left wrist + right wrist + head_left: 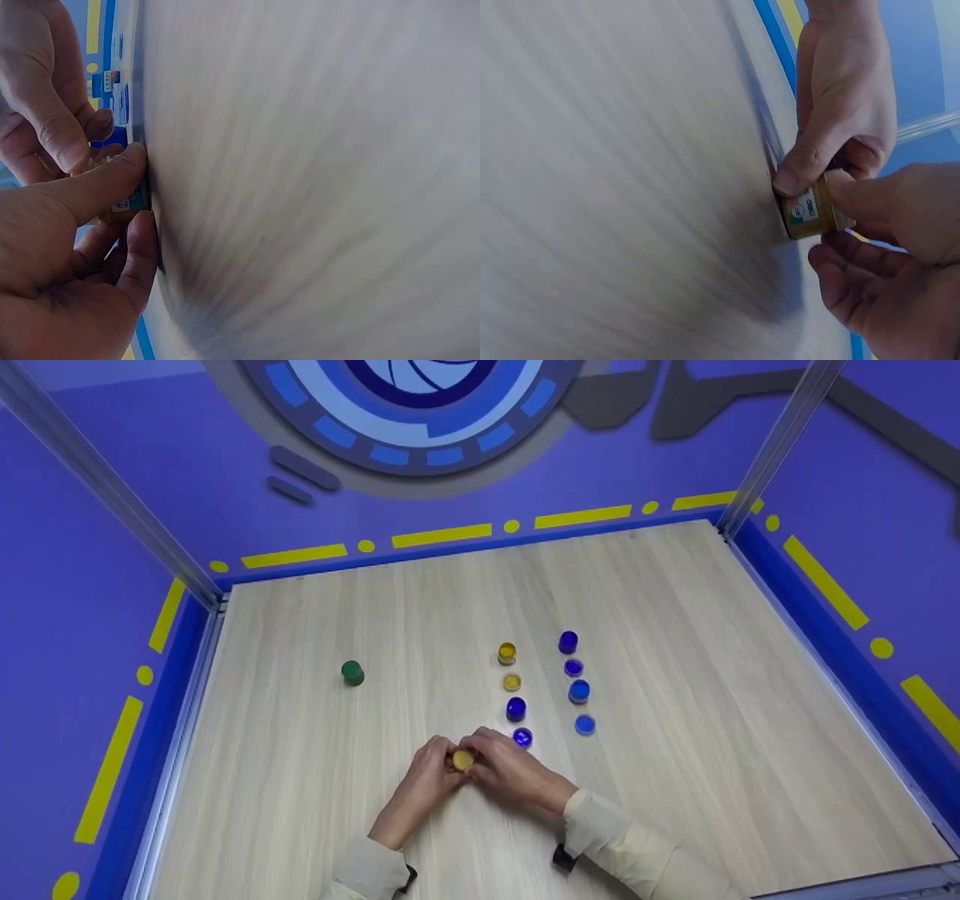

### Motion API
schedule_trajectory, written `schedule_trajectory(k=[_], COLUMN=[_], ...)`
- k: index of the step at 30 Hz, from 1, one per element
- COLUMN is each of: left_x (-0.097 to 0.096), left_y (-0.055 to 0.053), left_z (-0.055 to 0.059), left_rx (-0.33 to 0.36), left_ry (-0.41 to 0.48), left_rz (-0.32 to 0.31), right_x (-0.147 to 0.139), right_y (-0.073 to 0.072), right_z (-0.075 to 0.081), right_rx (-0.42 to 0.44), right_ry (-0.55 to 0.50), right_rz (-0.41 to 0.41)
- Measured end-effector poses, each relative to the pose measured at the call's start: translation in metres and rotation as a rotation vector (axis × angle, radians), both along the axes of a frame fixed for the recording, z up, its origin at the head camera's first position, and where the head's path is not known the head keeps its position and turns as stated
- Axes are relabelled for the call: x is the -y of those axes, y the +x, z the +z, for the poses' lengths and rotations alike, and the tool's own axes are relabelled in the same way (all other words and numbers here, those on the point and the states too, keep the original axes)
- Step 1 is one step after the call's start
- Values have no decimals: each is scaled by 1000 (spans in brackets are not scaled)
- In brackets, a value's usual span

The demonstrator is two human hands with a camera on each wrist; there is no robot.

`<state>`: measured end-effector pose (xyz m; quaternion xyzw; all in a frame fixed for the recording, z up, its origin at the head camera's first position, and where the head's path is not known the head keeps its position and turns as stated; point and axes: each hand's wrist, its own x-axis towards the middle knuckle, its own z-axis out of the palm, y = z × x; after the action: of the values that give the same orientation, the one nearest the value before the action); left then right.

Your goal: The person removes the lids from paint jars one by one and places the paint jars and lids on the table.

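Between both hands, close over the table, is a small ochre paint jar [463, 760] with its pale yellow top facing up. My left hand [426, 772] grips the body, its thumb [799, 174] lying beside the printed label [804, 208]. From the other side my right hand [514, 769] pinches the jar's lid [841, 199] between thumb and fingers. Just beyond the right fingers lies a round violet-blue lid [523, 737], with a violet-blue jar [515, 709] behind it. Fingers hide much of the held jar in the left wrist view.
Farther back stand a yellow jar [507, 653] with its lid [511, 682], a purple jar [568, 642] with its lid [574, 667], and a blue jar [579, 691] with its lid [585, 725]. A green jar [352, 673] stands alone at left. Blue walls [450, 510] enclose the wooden table [720, 675].
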<state>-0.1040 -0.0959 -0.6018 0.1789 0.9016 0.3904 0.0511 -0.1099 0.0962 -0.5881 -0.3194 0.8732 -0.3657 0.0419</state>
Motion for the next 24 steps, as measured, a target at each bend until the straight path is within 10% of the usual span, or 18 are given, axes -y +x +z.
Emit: schedule_trajectory(k=[12, 24], left_x=[0, -2], left_y=[0, 1], left_z=[1, 2], left_rx=[-3, 0], left_ry=[-20, -18], left_rz=[3, 18], right_x=[-3, 7], right_y=[1, 12], right_z=[-4, -6], right_rx=[2, 91], right_ry=[12, -192], right_rz=[38, -208])
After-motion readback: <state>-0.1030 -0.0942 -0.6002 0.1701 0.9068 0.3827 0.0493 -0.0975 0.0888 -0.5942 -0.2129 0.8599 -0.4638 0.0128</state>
